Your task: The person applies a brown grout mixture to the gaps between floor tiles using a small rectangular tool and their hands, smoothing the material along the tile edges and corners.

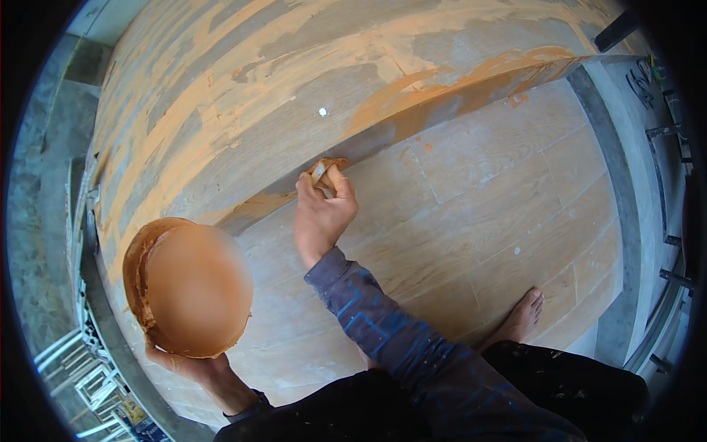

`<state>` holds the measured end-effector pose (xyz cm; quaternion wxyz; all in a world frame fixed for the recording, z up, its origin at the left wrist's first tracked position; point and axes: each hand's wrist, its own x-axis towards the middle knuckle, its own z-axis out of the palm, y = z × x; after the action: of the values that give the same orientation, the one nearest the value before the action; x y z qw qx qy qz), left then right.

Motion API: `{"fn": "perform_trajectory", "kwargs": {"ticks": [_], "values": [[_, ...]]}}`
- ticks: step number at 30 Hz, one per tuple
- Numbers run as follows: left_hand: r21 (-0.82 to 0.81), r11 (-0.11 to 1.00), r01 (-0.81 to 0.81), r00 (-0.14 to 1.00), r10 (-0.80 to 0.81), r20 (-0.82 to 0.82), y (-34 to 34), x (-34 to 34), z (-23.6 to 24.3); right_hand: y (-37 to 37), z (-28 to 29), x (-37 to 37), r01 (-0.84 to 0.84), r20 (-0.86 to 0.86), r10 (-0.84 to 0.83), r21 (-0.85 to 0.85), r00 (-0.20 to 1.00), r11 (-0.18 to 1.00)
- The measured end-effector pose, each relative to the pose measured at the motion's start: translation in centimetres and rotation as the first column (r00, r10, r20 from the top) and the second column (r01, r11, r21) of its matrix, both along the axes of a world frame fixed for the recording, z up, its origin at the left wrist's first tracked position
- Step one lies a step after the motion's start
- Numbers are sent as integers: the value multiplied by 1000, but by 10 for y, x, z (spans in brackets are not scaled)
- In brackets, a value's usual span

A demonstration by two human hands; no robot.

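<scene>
My left hand [199, 372] holds a round container [136, 276] from underneath at lower left, coated with orange-brown paste and filled with it. My right hand [324, 214] grips a small pale applicator [319, 173] smeared with the same paste, maybe a scraper; its exact shape is hard to make out. It is at the narrow riser [423, 110] between the upper tiled step [243, 103] and the lower wood-look tiles [508, 214]. Broad streaks of orange paste cover much of the upper surface. A small white spot [322, 112] lies above my right hand.
My bare foot [519, 317] rests on the lower tiles at right. White metal railing pieces [81, 379] show beyond the left edge [103, 302]. Dark metal posts [615, 29] stand at upper right, with a grey border [615, 184] along the right side.
</scene>
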<state>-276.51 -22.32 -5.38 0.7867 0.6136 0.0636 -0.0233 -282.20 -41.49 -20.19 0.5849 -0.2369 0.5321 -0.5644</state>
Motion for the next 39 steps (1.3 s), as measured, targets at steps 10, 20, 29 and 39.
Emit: {"fn": "perform_trajectory", "kwargs": {"ticks": [10, 20, 29, 39], "values": [[74, 997, 23, 999, -26, 45, -26, -29, -8, 18, -30, -80, -141, 118, 122, 170, 986, 975], [76, 996, 45, 998, -48, 37, -28, -22, -7, -38, -34, -59, -21, 242, -57, 308, 969, 951], [131, 991, 28, 998, -35, 58, -32, -37, -15, -19, 11, -71, -150, 159, 156, -47, 975, 988], [2, 997, 74, 997, -74, 2, 6, -24, 6, -9, -3, -126, -345, -517, 80, -439, 852, 830]]}}
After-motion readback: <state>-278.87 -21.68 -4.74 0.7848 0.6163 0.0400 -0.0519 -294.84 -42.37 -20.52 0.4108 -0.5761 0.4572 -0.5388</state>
